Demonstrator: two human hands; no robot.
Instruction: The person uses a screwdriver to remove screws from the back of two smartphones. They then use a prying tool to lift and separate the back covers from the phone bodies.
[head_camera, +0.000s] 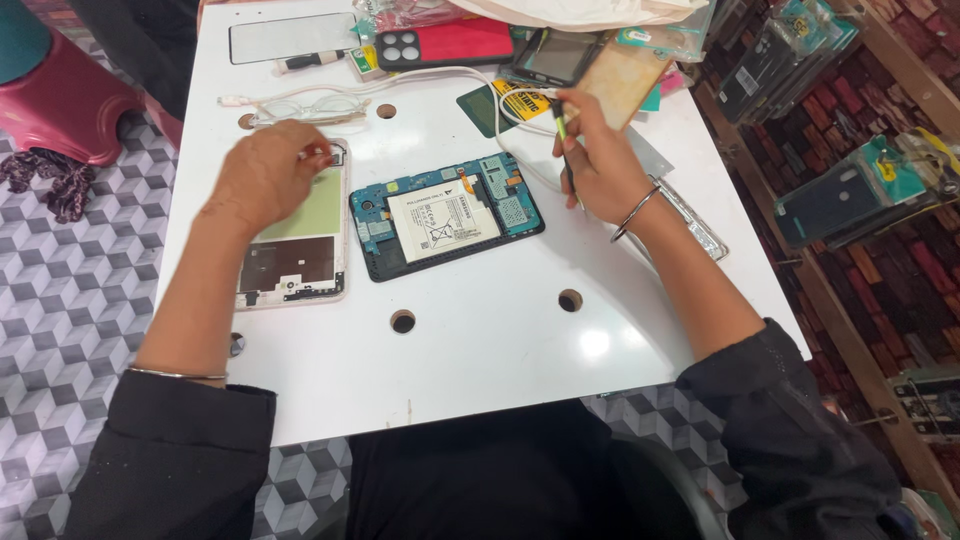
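An opened small tablet (447, 215) lies in the middle of the white table (480, 350), its white battery and blue circuit boards showing. To its left lies a removed back cover (295, 250) with a pale green sheet inside. My left hand (265, 175) rests over the cover's top end, fingertips pinched at its upper corner; whether they grip something small I cannot tell. My right hand (600, 160) hovers just right of the tablet, gripping a thin green and black screwdriver (563, 140) held nearly upright.
Along the far table edge lie a red phone case (445, 45), a glass screen panel (290, 38), a pen (310, 62), a white cable (400, 85), clear spectacles (305, 108) and packaged parts. Round holes (402, 321) dot the table. A maroon stool (60, 90) stands left.
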